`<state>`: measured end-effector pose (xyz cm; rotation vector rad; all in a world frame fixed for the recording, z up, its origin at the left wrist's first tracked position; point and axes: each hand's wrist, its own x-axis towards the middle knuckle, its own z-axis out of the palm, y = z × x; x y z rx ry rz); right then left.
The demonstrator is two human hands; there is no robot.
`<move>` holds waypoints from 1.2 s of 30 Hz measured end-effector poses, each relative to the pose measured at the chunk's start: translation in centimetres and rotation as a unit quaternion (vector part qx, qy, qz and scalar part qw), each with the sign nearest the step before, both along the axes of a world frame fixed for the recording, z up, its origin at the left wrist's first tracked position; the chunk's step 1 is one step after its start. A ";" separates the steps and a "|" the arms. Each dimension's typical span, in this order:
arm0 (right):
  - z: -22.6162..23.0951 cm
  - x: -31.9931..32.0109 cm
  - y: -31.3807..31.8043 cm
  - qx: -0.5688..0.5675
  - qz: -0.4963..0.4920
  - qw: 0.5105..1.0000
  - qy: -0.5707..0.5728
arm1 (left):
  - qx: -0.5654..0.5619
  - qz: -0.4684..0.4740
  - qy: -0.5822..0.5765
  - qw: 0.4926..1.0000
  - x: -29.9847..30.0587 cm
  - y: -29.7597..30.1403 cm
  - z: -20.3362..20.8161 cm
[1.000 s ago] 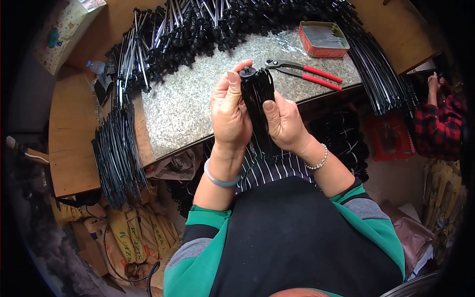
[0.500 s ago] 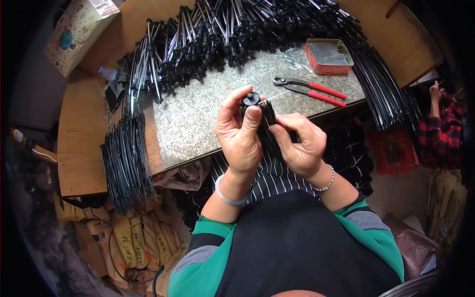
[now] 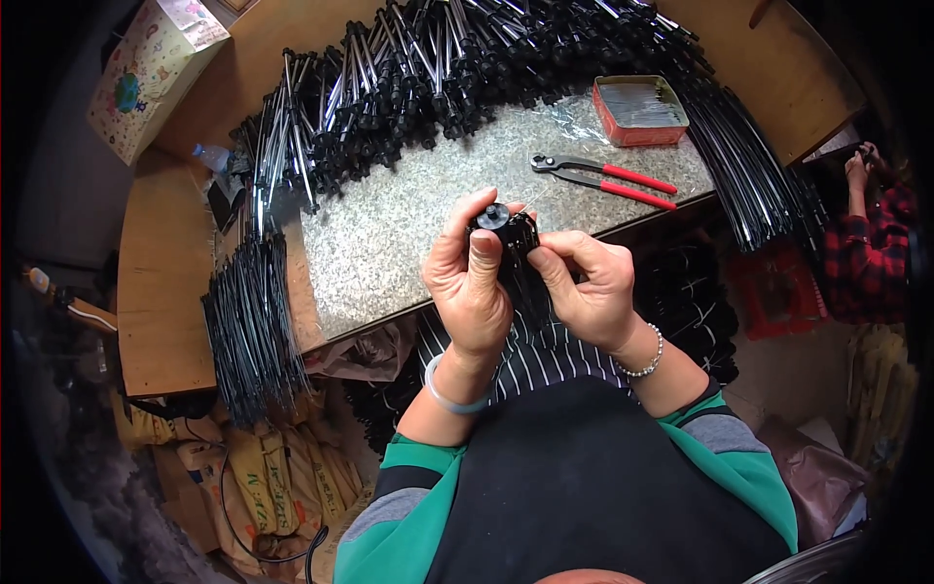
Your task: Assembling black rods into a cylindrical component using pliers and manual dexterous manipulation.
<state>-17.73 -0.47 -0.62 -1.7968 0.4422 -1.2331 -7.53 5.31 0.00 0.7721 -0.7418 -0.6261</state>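
While the speckled stone worktop (image 3: 409, 234) fills the middle of the frame, with a wooden bench (image 3: 165, 302) around it, the work itself goes on just below its near edge, at frame centre. A long arc of black rod assemblies (image 3: 467, 68) runs from the lower left, over the top, to the upper right of the frame, and a second bundle (image 3: 248, 331) hangs over the worktop's left edge. A patterned cardboard box (image 3: 146, 73) sits at upper left, a red tin (image 3: 640, 109) at upper right, and red-handled pincers (image 3: 608, 178) lie just below the tin. The left hand (image 3: 472, 282) is closed on a black ribbed assembly (image 3: 511, 243), thumb laid along its side under the round cap (image 3: 493, 215); the right hand (image 3: 584, 287) pinches at the same piece from the right, fingertips together. This looks like a fitting or threading step at the cap end; the next move likely calls for a steady left grip and fine fingertip work on the right. What the right fingertips hold is too small to tell; a thin pale strand near the cap is barely visible. The assembly's lower length is lost against the striped apron (image 3: 540, 355). Another person's hand and checked sleeve (image 3: 871, 243) are cut off at the right edge.
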 end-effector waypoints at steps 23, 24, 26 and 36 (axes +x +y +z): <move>-1.4 0.2 -0.7 0.194 0.134 0.964 -0.125 | -0.048 -0.106 0.070 0.991 1.0 -0.6 -0.7; -1.2 0.2 -0.5 0.169 0.099 0.975 -0.101 | -0.051 -0.103 0.069 0.991 0.9 -0.6 -0.9; -0.8 0.2 -0.2 0.119 0.028 0.991 -0.054 | -0.046 -0.081 0.048 0.994 0.5 -0.7 -1.1; -1.7 0.8 0.2 0.231 0.135 0.961 -0.068 | -0.017 -0.079 0.043 0.996 1.1 -1.3 -0.2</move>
